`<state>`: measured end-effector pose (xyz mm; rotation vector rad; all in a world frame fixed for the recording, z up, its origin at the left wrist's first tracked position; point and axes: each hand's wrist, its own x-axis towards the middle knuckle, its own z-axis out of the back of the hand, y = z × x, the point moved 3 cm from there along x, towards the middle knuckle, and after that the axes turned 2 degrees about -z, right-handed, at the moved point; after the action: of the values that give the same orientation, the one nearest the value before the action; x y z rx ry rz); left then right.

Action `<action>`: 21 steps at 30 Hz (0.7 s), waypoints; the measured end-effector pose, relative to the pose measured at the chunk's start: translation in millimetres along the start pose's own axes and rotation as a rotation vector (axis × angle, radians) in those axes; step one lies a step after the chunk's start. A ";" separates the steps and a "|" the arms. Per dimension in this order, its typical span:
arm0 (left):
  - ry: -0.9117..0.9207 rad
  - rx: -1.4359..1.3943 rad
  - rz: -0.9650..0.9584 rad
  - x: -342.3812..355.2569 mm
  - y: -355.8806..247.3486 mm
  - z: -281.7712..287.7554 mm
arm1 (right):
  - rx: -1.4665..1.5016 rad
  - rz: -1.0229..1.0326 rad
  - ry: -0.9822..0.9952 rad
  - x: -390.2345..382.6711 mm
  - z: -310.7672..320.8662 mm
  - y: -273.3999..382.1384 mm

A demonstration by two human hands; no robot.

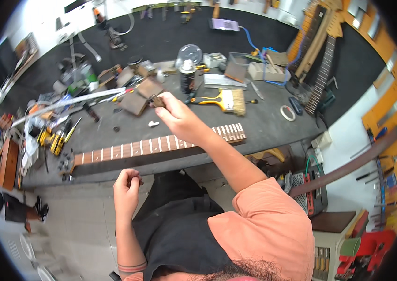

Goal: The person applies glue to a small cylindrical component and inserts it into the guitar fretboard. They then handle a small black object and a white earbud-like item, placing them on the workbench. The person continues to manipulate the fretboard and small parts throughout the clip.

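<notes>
My right hand [174,115] reaches over the workbench, its fingers closed on a small dark brown, blocky piece [157,101] with a dark metal-looking end; its kind is unclear. Below that arm a guitar neck [135,149] lies across the front of the bench, headstock to the left, its frets showing bright on the brown fingerboard. My right forearm hides part of its upper frets. Near the bench's front edge, just below the neck, my left hand [127,188] is raised with curled fingers; whatever is inside, if anything, is hidden. A small white piece [153,123] lies between neck and right hand.
Behind my right hand are brown square blocks [134,103], a spray can [187,77] and a wide yellow-handled brush [224,100]. A tape roll [287,113] and a yellow drill [52,140] sit toward the sides. More necks [322,70] lean at the back right.
</notes>
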<state>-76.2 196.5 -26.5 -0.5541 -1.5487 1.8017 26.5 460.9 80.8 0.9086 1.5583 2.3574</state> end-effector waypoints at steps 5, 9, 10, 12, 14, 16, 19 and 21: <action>0.069 0.356 -0.299 28.0 -9.7 -31.2 | -0.212 0.008 -0.348 -46.6 124.5 -46.0; 0.080 0.409 -0.551 42.3 -22.3 -52.6 | -0.029 -0.160 -0.606 -82.1 216.3 -78.4; 0.072 0.389 -0.579 47.2 -18.2 -56.0 | -0.075 -0.173 -0.641 -91.6 241.9 -90.9; 0.072 0.406 -0.567 53.6 -7.8 -57.7 | -0.103 -0.283 -0.764 -101.1 280.8 -110.9; 0.058 0.387 -0.586 56.6 2.7 -59.1 | -0.192 -0.369 -0.770 -105.2 322.9 -128.4; 0.053 0.410 -0.618 59.8 9.7 -60.9 | -0.360 -0.300 -0.832 -100.2 372.2 -159.4; 0.055 0.473 -0.611 58.3 12.3 -60.6 | -0.772 -0.153 -0.972 -72.7 434.4 -169.5; 0.047 0.525 -0.596 54.7 12.9 -59.8 | -0.791 -0.240 -1.018 -44.8 463.6 -165.3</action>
<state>-73.7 276.5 -44.7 0.1128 -0.9944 1.6020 297.8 872.0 41.5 1.2628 0.2804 1.5974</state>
